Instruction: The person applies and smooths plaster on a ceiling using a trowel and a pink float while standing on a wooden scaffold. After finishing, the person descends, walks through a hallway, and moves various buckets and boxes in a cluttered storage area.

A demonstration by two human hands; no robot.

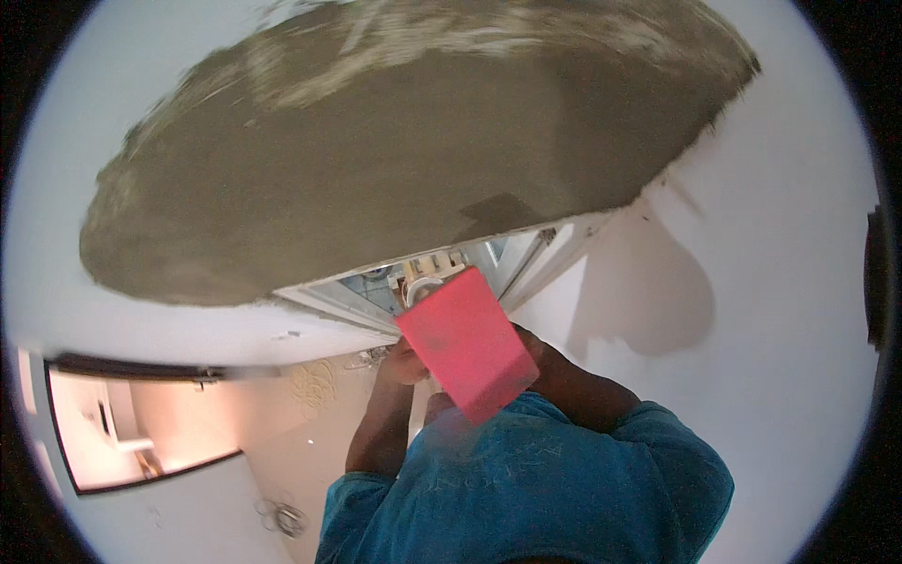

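A flat pink float, its face smudged with grey, is raised in front of my chest over my teal shirt. My left hand is at its left side, partly behind it, with curled fingers; what it holds is hidden. My right hand is mostly hidden behind the float's right side, where it appears to hold it. Above them spreads a broad band of grey plaster, rough along its far edge, with the float's shadow near its lower edge.
A white framed opening lies under the plaster, showing tiles and wooden pieces beyond. White wall surrounds the patch. At lower left are a dark-framed doorway and a pale floor with coiled cables.
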